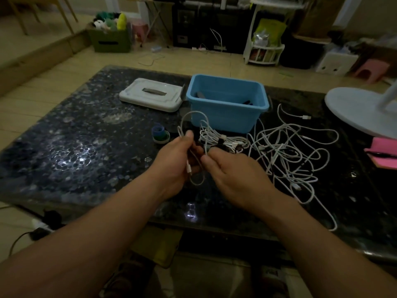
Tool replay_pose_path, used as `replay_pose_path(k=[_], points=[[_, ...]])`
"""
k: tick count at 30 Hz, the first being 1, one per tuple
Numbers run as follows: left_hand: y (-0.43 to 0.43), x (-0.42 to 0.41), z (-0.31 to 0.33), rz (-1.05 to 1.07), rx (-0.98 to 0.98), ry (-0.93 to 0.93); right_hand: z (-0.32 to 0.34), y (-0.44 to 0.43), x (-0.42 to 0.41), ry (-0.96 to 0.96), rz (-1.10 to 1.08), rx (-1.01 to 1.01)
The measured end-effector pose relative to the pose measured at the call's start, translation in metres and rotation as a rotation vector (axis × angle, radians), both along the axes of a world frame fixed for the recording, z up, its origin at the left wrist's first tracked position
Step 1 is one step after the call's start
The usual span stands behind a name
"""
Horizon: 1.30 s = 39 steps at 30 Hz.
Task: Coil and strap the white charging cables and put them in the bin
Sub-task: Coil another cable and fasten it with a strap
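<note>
Head view: your left hand (pixel 180 160) curls round a white cable (pixel 194 112), thumb pinching its raised loop. Your right hand (pixel 232 175) pinches the same cable close beside it. Both hands hang over the tabletop (pixel 75 136), just in front of the blue bin (pixel 225 117).

Cable looks light, limp and springy, so loops will likely slip open. Best hold is probably where the loops cross, not at the plugs.

Bunched cables (pixel 223 140), seemingly banded dark, lie just beyond the hands. A loose tangle (pixel 290 151) spreads to the right. Small rolls (pixel 160 134), possibly strapping, sit to the left.
</note>
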<state>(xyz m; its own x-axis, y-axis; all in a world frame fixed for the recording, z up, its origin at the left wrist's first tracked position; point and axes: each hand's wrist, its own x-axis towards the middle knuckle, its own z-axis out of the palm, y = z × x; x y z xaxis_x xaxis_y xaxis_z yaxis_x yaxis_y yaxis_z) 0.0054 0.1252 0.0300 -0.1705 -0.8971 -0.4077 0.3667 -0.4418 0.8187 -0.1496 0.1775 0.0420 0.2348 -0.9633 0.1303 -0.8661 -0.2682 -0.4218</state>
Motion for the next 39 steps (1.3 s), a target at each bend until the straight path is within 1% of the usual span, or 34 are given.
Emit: replay_pose_path(k=[4, 6, 7, 8, 9, 12, 13, 16, 19, 22, 24, 26, 30, 33, 35, 39], points=[[-0.006, 0.008, 0.005, 0.009, 0.054, 0.126, -0.004, -0.001, -0.008, 0.138, 0.001, 0.08], [-0.009, 0.013, 0.005, 0.01, 0.044, 0.072, -0.008, -0.004, -0.014, 0.165, -0.03, 0.125], [-0.01, 0.014, 0.003, 0.003, 0.033, 0.019, -0.01, -0.005, -0.018, 0.125, -0.064, 0.149], [-0.008, 0.014, 0.002, -0.018, 0.018, -0.034, -0.012, -0.007, -0.021, 0.032, -0.107, 0.178], [-0.006, 0.013, 0.001, -0.059, -0.002, -0.078, -0.013, -0.009, -0.022, -0.106, -0.15, 0.221], [0.009, 0.004, 0.001, -0.263, -0.072, -0.171, -0.005, -0.012, -0.019, -0.632, -0.218, 0.366], [0.015, 0.0, 0.002, -0.344, -0.101, -0.193, -0.002, -0.012, -0.017, -0.758, -0.214, 0.383], [0.027, -0.009, 0.001, -0.548, -0.213, -0.246, 0.002, -0.017, -0.013, -1.026, -0.215, 0.362], [0.031, -0.01, 0.0, -0.633, -0.261, -0.267, -0.003, -0.024, -0.015, -1.196, -0.271, 0.321], [0.031, -0.007, -0.001, -0.668, -0.286, -0.292, -0.002, -0.026, -0.021, -1.239, -0.217, 0.361], [0.031, -0.005, -0.003, -0.682, -0.294, -0.299, 0.0, -0.026, -0.023, -1.199, -0.153, 0.41], [0.031, -0.005, -0.002, -0.673, -0.292, -0.266, 0.0, -0.028, -0.023, -1.181, -0.142, 0.416], [0.027, -0.005, 0.001, -0.57, -0.25, -0.17, -0.003, -0.034, -0.026, -1.327, -0.265, 0.388], [0.025, -0.001, -0.001, -0.603, -0.24, -0.2, 0.0, -0.037, -0.037, -1.391, -0.332, 0.301], [0.028, -0.002, -0.003, -0.663, -0.235, -0.197, 0.0, -0.038, -0.041, -1.359, -0.338, 0.258], [0.037, -0.01, -0.004, -0.762, -0.225, -0.118, -0.002, -0.036, -0.036, -1.28, -0.337, 0.218]])
